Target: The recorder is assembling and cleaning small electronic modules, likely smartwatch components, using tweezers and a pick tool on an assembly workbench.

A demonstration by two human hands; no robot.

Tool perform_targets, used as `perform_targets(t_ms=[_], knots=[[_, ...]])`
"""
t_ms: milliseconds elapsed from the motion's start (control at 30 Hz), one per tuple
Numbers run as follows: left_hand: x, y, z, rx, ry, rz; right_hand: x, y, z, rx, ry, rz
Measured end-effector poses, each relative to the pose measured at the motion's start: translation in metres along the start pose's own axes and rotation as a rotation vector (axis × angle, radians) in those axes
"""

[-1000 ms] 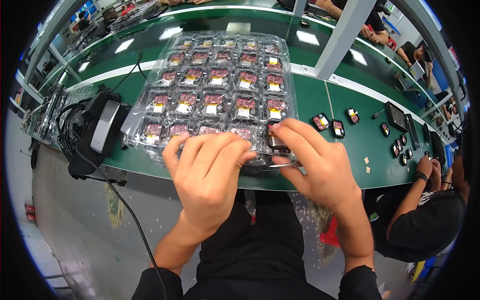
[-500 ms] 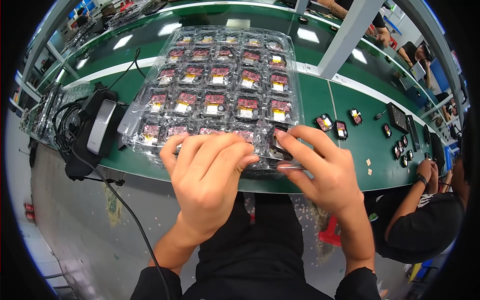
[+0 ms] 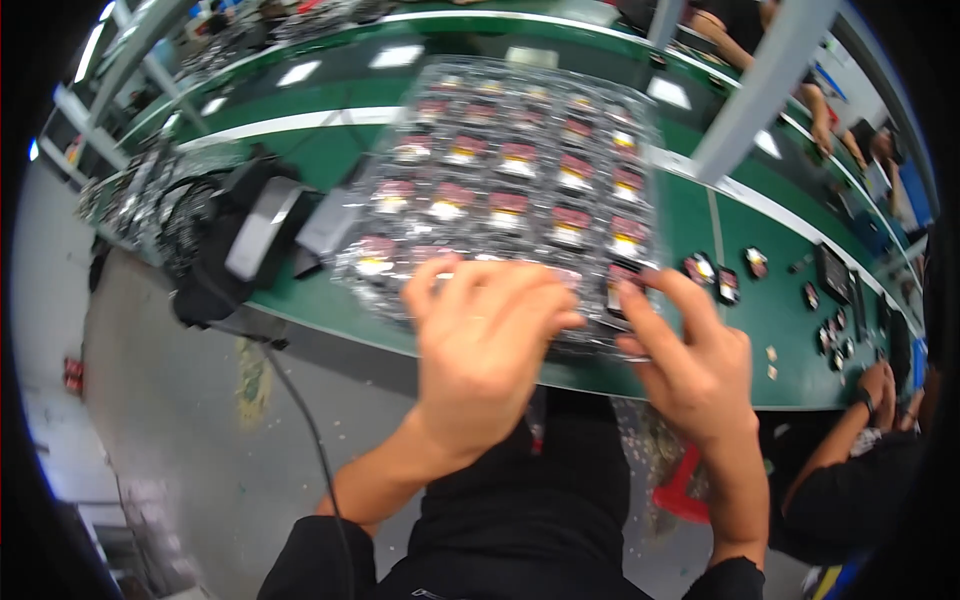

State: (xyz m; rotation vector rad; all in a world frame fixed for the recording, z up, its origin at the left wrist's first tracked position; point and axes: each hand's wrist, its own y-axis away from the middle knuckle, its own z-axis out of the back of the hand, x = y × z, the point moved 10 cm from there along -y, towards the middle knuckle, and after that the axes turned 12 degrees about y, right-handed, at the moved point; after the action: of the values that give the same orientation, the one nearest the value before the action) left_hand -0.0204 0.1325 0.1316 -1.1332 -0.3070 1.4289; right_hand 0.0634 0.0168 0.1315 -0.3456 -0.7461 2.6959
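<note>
A clear plastic tray [image 3: 650, 150] lies on the green bench, its pockets filled with rows of small black square modules [image 3: 508, 208] with red, yellow and white faces. Over the tray's near edge is my left hand [image 3: 490, 345], fingers curled down and thumb drawn in beside them. Its fingertips cover part of the front row, so what they hold, if anything, is hidden. At the near right corner, my right hand [image 3: 697, 370] has thumb and forefinger closed around a dark module [image 3: 618, 288] at its pocket. Motion blurs the details.
Left of the tray stand a grey-and-black device [image 3: 265, 228] with a cable and a stack of clear trays [image 3: 130, 205]. Several loose modules [image 3: 728, 285] and a black box [image 3: 832, 270] lie to the right. A metal post [image 3: 765, 90] rises behind; a co-worker's arm [image 3: 835, 440] is at right.
The whole view has shifted, so the tray, bench and both hands appear farther right and slightly lower. Both hands stay at the tray's near edge, in nearly the same poses.
</note>
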Motion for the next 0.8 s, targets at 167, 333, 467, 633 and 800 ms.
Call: perform_targets(t_ms=[167,333,467,633,800], knots=[[-0.005,0.000,-0.001,-0.086,0.104,-0.014,-0.011,0.007,0.010,-0.037,-0.153,-0.059],[-0.007,0.005,0.000,-0.105,0.056,-0.007,-0.003,0.003,0.011,-0.099,-0.137,0.015],[-0.005,0.006,0.003,-0.130,0.061,-0.007,-0.002,-0.002,0.008,-0.077,-0.184,0.000],[-0.006,0.002,-0.004,-0.087,0.072,-0.037,-0.004,-0.002,0.013,-0.045,-0.081,0.026],[0.001,0.005,0.005,-0.040,-0.005,-0.026,0.007,-0.010,0.003,-0.008,-0.062,0.113]])
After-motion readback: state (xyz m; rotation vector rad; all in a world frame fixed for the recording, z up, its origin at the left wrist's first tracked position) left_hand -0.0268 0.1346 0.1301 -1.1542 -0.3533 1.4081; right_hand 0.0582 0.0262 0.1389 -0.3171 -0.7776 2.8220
